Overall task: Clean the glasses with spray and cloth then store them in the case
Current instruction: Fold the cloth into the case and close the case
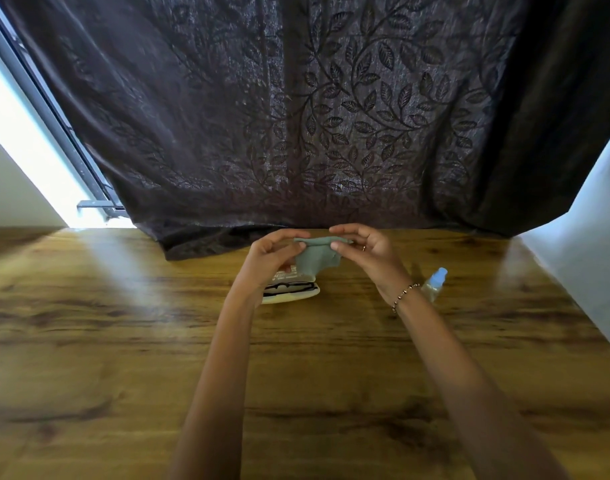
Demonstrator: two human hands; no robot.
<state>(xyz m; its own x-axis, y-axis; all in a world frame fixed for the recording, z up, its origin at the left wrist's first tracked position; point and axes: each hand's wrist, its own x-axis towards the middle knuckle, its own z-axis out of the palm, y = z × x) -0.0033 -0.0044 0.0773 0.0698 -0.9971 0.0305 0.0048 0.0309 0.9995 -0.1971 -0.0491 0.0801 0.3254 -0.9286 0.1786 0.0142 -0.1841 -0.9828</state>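
A small grey-green cloth (318,259) hangs in the air above the far middle of the wooden table (123,341). My left hand (274,258) pinches its left top corner and my right hand (364,249) pinches its right top corner, so the cloth is stretched between them. Below my left hand lies an open cream glasses case (291,296) with dark-framed glasses (289,288) resting in it, partly hidden by my wrist. A small clear spray bottle (435,284) with a blue cap stands to the right of my right wrist.
A dark leaf-patterned curtain (296,116) hangs behind the table and its hem lies on the far edge. A bright window with a metal frame (54,109) is at the left. A pale wall (591,254) borders the table's right side.
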